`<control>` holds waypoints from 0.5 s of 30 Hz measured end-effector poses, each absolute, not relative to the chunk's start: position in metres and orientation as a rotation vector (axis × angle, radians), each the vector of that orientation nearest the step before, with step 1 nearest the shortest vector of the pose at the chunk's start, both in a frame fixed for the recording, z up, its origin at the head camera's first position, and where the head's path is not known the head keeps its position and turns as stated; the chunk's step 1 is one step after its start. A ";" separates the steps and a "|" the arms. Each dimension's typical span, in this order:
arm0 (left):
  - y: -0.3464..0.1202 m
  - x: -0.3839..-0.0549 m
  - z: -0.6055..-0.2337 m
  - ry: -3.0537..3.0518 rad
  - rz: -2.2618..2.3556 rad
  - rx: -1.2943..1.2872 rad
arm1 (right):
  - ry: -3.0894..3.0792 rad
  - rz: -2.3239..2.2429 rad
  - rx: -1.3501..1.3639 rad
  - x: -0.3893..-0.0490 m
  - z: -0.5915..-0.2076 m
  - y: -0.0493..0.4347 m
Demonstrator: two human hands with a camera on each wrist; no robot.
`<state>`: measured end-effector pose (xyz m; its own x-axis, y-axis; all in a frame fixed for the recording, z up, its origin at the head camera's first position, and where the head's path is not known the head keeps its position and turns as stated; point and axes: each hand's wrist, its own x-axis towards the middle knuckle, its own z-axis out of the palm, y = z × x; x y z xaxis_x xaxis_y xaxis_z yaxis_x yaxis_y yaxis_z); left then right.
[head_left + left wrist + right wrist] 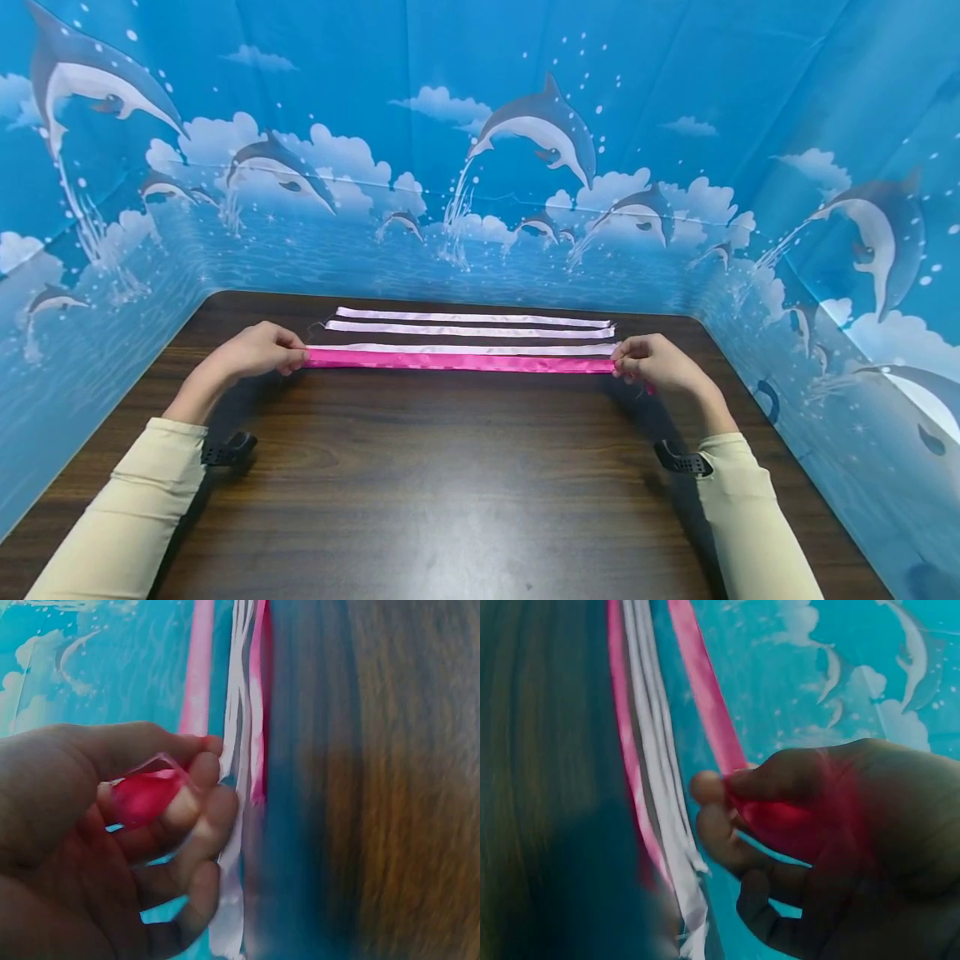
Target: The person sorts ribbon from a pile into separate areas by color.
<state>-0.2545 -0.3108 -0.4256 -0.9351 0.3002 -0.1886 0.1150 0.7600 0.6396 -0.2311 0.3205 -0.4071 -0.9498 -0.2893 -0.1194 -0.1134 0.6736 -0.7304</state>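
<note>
A bright pink satin ribbon [459,362] is stretched straight between both hands. My left hand [264,348] pinches its left end between thumb and fingertips, with a loose pink tail [146,796] showing inside that hand in the left wrist view. At the other end, my right hand [654,360] pinches the ribbon, and pink tail [784,825] shows by its palm in the right wrist view. Three pale ribbons [472,329] lie side by side just beyond. Both wrist views also show another pink strip [258,712] lying alongside the pale ones, on their near side.
A dark wood-grain table [450,483] lies under the hands. Blue dolphin-print backdrop cloth [480,233] stands along its far edge and both sides. Black wrist straps [228,450] sit at the pale yellow sleeves.
</note>
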 end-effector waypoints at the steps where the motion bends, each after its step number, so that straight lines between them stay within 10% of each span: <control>1: -0.312 -0.254 -0.425 2.653 0.942 0.318 | 2.645 -1.123 -0.342 -0.231 -0.409 0.323; 15: -0.312 -0.244 -0.419 2.407 0.830 0.249 | 2.607 -0.807 -0.367 -0.235 -0.423 0.332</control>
<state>-0.2440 -0.3124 -0.4192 -0.8172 0.3468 -0.4604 -0.0106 0.7896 0.6136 -0.2353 0.3316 -0.4230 -0.8917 -0.3536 -0.2826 -0.1320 0.8003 -0.5849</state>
